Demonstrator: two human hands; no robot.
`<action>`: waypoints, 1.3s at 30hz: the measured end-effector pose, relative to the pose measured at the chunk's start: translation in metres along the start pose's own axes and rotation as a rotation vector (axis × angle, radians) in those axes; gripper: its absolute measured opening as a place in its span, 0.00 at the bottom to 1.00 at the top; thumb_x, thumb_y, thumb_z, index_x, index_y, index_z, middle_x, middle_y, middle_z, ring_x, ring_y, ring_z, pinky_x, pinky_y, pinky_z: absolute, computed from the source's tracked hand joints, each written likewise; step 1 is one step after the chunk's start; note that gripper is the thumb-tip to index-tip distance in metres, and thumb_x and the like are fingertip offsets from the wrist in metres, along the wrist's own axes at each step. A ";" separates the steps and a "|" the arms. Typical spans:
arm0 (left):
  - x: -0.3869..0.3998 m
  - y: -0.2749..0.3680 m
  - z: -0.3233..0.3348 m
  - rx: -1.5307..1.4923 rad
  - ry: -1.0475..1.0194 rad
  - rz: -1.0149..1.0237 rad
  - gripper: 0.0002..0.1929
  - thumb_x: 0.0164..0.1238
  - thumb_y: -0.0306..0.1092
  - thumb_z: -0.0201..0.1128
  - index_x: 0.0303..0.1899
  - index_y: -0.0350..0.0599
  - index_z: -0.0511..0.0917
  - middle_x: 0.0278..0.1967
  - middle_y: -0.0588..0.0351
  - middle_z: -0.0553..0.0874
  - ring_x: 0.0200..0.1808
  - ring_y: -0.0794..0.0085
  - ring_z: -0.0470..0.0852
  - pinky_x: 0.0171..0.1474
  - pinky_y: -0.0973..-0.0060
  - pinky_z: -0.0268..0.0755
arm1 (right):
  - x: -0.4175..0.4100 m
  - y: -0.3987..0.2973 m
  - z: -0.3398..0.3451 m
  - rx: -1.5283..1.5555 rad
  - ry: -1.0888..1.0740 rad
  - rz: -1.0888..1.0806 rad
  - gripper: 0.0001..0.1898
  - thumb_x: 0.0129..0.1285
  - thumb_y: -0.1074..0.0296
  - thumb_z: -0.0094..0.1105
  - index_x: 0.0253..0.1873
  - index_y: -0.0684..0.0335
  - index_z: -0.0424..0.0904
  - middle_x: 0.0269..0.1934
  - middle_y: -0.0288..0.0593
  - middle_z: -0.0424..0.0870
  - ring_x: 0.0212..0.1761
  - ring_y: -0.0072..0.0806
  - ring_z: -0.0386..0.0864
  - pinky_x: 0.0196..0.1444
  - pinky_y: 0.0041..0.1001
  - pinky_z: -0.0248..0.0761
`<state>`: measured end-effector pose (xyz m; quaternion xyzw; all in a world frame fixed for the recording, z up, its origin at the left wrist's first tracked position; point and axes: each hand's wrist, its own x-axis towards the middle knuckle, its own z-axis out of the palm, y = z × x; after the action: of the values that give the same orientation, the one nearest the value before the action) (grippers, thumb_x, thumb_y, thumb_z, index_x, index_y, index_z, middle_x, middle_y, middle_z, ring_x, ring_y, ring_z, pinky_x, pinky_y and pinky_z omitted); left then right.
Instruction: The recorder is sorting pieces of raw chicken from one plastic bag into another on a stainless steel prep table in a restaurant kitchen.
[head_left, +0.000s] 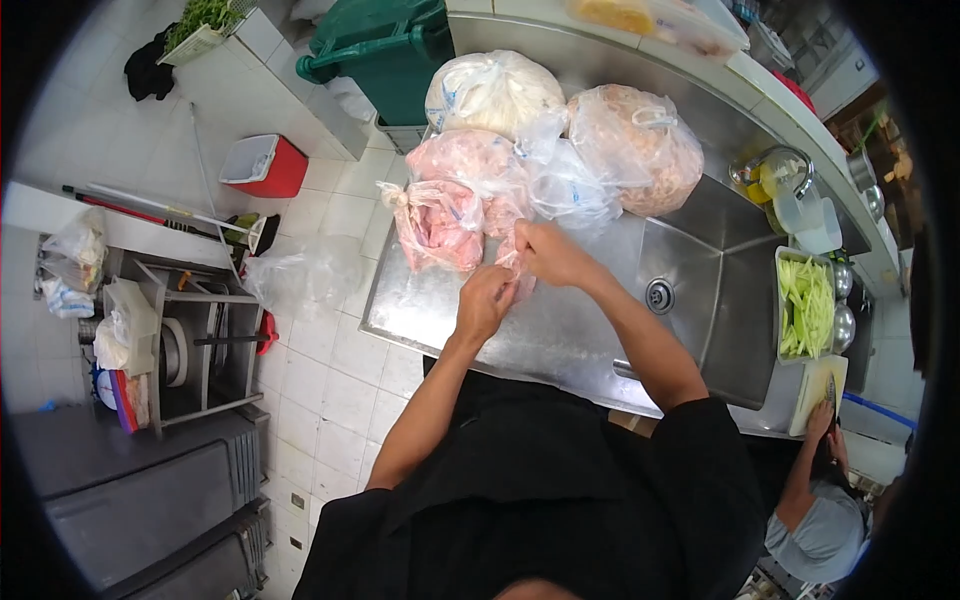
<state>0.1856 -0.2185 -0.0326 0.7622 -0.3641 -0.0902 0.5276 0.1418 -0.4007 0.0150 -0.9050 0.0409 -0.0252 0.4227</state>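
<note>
My left hand (481, 298) pinches one part of a clear plastic bag (509, 255) with something pink inside. My right hand (553, 255) grips the same bag higher up, close to the left. Just left lies a knotted bag of pink raw meat (442, 225). Behind it a larger bag of pink meat (469, 156) rests on the stainless steel drainboard (420, 304). Further back sit a bulging bag of whitish food (491, 90) and a bag of light brown food (652, 150), with crumpled clear plastic (566, 184) between. My fingers partly hide the held bag.
The sink basin (716, 300) is at the right, with a faucet (799, 161) behind. Beyond it stand a tray of green strips (806, 304) and a cutting board (814, 390), where another person's hand (821, 420) rests. A green wheeled bin (390, 67) stands behind the drainboard.
</note>
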 end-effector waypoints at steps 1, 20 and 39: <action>-0.001 0.002 0.000 0.225 0.064 0.393 0.06 0.57 0.23 0.67 0.37 0.37 0.82 0.36 0.50 0.86 0.34 0.63 0.83 0.40 0.72 0.77 | 0.000 0.004 -0.007 0.031 -0.072 0.065 0.08 0.57 0.75 0.52 0.41 0.66 0.77 0.32 0.55 0.82 0.36 0.50 0.80 0.38 0.42 0.71; -0.007 0.017 0.013 0.000 -0.068 -0.128 0.03 0.54 0.23 0.63 0.30 0.35 0.81 0.29 0.50 0.85 0.28 0.66 0.83 0.30 0.70 0.74 | -0.008 0.016 0.004 -0.354 -0.300 -0.134 0.13 0.61 0.62 0.50 0.31 0.65 0.80 0.32 0.58 0.83 0.37 0.57 0.79 0.41 0.50 0.71; 0.019 0.018 0.020 -0.267 0.169 -0.508 0.10 0.61 0.30 0.60 0.23 0.35 0.77 0.19 0.60 0.78 0.22 0.81 0.72 0.25 0.75 0.65 | -0.008 0.004 0.009 -0.556 -0.189 -0.119 0.16 0.63 0.60 0.49 0.28 0.65 0.81 0.27 0.56 0.84 0.29 0.54 0.83 0.33 0.48 0.74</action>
<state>0.1810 -0.2489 -0.0207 0.7575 -0.1013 -0.2029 0.6121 0.1343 -0.3952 0.0059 -0.9851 -0.0465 0.0467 0.1586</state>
